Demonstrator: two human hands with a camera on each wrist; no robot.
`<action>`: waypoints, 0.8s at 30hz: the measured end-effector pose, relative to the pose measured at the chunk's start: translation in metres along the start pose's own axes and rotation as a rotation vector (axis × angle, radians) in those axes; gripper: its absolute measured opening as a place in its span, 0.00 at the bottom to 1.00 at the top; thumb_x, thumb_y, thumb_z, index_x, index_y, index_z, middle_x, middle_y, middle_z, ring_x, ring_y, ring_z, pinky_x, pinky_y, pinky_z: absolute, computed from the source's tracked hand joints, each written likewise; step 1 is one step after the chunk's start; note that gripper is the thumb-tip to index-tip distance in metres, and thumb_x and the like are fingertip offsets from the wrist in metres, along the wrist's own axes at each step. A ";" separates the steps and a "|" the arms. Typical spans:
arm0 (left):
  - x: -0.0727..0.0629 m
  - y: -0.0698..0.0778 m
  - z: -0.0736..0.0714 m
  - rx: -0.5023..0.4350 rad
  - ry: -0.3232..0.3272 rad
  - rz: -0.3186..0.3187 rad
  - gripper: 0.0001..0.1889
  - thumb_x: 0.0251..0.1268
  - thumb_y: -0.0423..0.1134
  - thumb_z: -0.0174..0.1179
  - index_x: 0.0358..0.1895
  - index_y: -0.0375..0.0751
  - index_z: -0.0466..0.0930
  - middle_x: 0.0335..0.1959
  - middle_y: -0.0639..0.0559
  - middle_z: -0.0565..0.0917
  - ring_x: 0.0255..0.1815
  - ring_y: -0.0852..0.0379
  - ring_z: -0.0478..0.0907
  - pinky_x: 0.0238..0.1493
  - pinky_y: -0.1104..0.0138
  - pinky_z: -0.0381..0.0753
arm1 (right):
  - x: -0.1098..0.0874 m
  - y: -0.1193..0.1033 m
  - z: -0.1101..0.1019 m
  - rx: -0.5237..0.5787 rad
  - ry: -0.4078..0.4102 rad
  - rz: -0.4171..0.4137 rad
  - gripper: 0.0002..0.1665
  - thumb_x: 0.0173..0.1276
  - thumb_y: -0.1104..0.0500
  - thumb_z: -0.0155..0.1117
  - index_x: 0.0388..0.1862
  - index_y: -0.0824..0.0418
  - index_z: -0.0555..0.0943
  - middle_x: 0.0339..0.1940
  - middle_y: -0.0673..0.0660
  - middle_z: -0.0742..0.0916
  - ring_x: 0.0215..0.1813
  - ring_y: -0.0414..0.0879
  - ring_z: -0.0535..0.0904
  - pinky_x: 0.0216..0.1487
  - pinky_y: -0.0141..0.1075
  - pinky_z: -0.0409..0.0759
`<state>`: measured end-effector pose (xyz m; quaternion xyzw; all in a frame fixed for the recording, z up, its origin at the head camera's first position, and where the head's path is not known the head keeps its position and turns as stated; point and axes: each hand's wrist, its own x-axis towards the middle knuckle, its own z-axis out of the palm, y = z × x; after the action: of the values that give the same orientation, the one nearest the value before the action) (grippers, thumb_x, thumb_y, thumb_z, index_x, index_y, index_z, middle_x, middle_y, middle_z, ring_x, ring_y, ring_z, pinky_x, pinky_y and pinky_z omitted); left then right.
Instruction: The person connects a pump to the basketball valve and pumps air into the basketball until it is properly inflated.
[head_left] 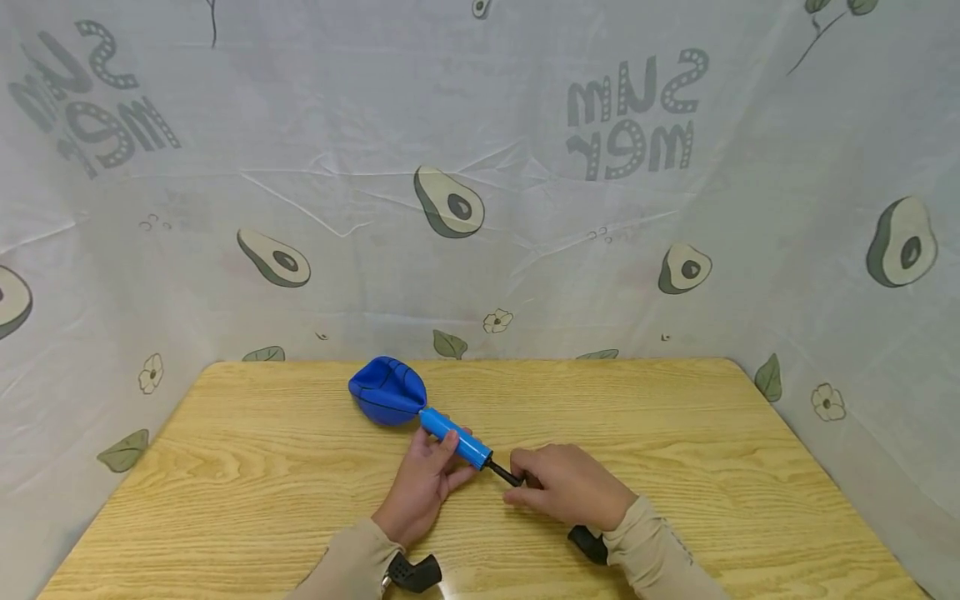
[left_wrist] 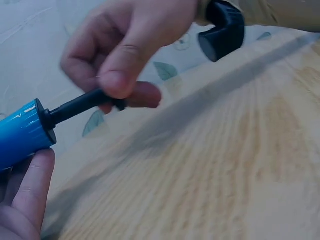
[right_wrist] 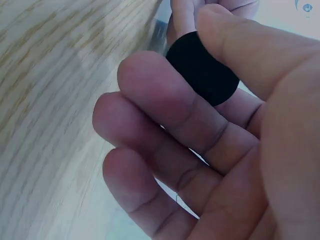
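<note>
A blue hand pump (head_left: 456, 437) slants down to the right across the middle of the head view. My left hand (head_left: 422, 487) holds its barrel, thumb on top and fingers beneath. My right hand (head_left: 566, 486) pinches the end of the black pump handle (left_wrist: 80, 108), which stands pulled out from the barrel. In the right wrist view the black handle end (right_wrist: 202, 68) shows between thumb and fingers. At the pump's far tip sits a crumpled, partly deflated blue ball (head_left: 387, 392) with black lines. The joint between tip and ball is too small to make out.
The wooden table (head_left: 270, 467) lies under both hands. Behind it hangs a pale curtain (head_left: 360, 275) printed with avocados, leaves and lettering. Each wrist bears a black camera, the left one (head_left: 415, 573) near the table's front and the right one (head_left: 587, 545) just above the wood.
</note>
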<state>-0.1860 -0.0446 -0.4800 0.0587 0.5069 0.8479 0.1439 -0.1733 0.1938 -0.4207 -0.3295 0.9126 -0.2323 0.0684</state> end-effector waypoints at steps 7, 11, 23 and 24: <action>0.000 -0.002 0.006 -0.021 -0.100 -0.059 0.35 0.84 0.42 0.52 0.79 0.39 0.41 0.72 0.28 0.62 0.66 0.49 0.77 0.68 0.52 0.79 | -0.001 0.000 0.001 0.001 0.018 -0.002 0.12 0.76 0.43 0.64 0.36 0.47 0.77 0.20 0.37 0.75 0.19 0.30 0.64 0.19 0.26 0.62; -0.001 -0.002 0.007 -0.031 -0.090 -0.060 0.36 0.84 0.43 0.52 0.81 0.40 0.39 0.72 0.29 0.62 0.64 0.51 0.78 0.68 0.53 0.79 | -0.001 -0.001 0.001 0.005 0.033 0.018 0.12 0.77 0.43 0.64 0.37 0.47 0.78 0.21 0.37 0.77 0.19 0.30 0.67 0.20 0.27 0.65; -0.005 -0.003 0.006 -0.078 -0.032 -0.035 0.34 0.86 0.44 0.48 0.82 0.42 0.41 0.67 0.38 0.68 0.56 0.56 0.81 0.62 0.58 0.84 | 0.000 -0.003 0.002 0.041 0.012 0.024 0.12 0.75 0.43 0.67 0.36 0.46 0.78 0.19 0.38 0.76 0.19 0.31 0.67 0.19 0.27 0.66; -0.005 -0.003 0.006 -0.081 -0.031 -0.034 0.34 0.86 0.44 0.48 0.82 0.42 0.42 0.67 0.38 0.68 0.55 0.56 0.81 0.62 0.58 0.84 | 0.000 -0.003 0.002 0.045 0.010 0.023 0.12 0.75 0.43 0.67 0.36 0.46 0.78 0.19 0.39 0.76 0.19 0.31 0.67 0.19 0.27 0.66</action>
<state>-0.1793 -0.0397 -0.4792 0.0574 0.4708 0.8641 0.1684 -0.1711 0.1909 -0.4207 -0.3161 0.9113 -0.2534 0.0740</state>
